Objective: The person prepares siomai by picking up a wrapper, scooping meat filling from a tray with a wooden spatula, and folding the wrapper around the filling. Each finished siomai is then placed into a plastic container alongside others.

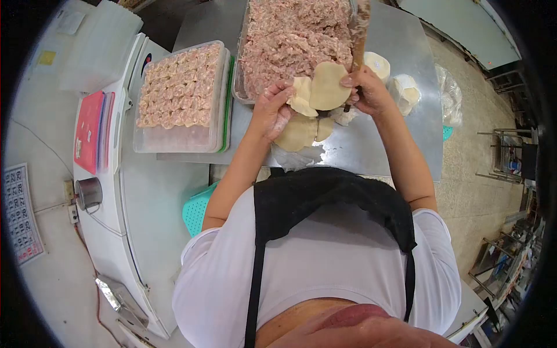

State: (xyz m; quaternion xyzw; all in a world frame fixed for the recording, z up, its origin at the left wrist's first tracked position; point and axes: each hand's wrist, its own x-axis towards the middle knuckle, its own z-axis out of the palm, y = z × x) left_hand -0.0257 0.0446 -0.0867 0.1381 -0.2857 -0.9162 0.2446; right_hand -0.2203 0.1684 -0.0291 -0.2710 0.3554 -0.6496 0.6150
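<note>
My left hand (272, 111), dusted with pale flour, pinches a crumpled dumpling wrapper (301, 98) over the table. Between the thumb and fingers of my right hand (371, 91) is a round, flat dumpling wrapper (328, 87), touching the left one. A wooden stick (361, 35) smeared with meat is also gripped in the right hand and points away from me. More wrappers (295, 133) lie below both hands on a plastic sheet (297, 156). Just beyond my hands, a large tray of minced meat (237, 75) is heaped full.
Filled dumplings (177, 87) stand in rows in a clear plastic tray (168, 139) at the left. Wrapped stacks of wrappers (405, 93) sit right of my hand on the metal table (400, 151). A white freezer (156, 197) and a teal basket (197, 211) are at left.
</note>
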